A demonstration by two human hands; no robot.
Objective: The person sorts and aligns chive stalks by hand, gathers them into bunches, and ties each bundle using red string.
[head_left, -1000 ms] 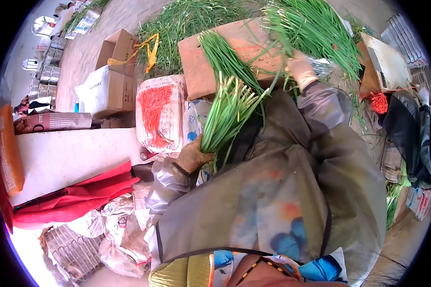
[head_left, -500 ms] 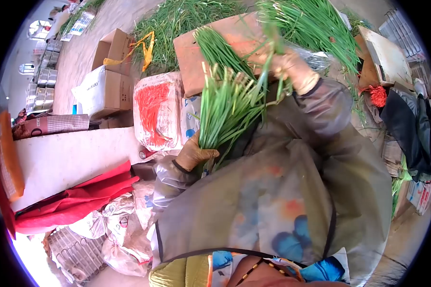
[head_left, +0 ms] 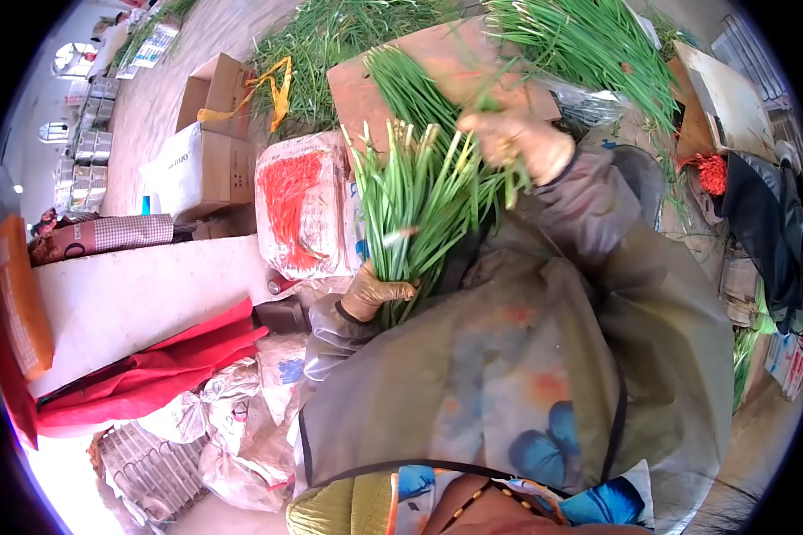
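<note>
My left hand (head_left: 376,292), in a tan glove, is wrapped round the lower part of a bunch of chives (head_left: 410,205). The bunch stands upright over my lap, its pale ends fanned out at the top. My right hand (head_left: 525,147), also gloved, is closed just right of those pale ends and somewhat blurred. A few loose green and yellowish leaves hang beneath its palm. Behind the bunch, another bundle of chives (head_left: 408,87) lies on a brown cardboard sheet (head_left: 357,94). A translucent smock (head_left: 473,374) covers my lap and arms.
A big chive pile (head_left: 589,53) lies at upper right, and loose greens (head_left: 330,53) cover the floor at the back. Red ties (head_left: 290,205) rest on a pale sack (head_left: 326,160). Left are a cardboard box (head_left: 223,165), a white board (head_left: 152,290) and red cloth (head_left: 152,370).
My right hand has moved left and slightly down, to the bunch's top. The strands blurred above it are no longer raised. My left hand keeps its hold; the bunch stands more upright.
</note>
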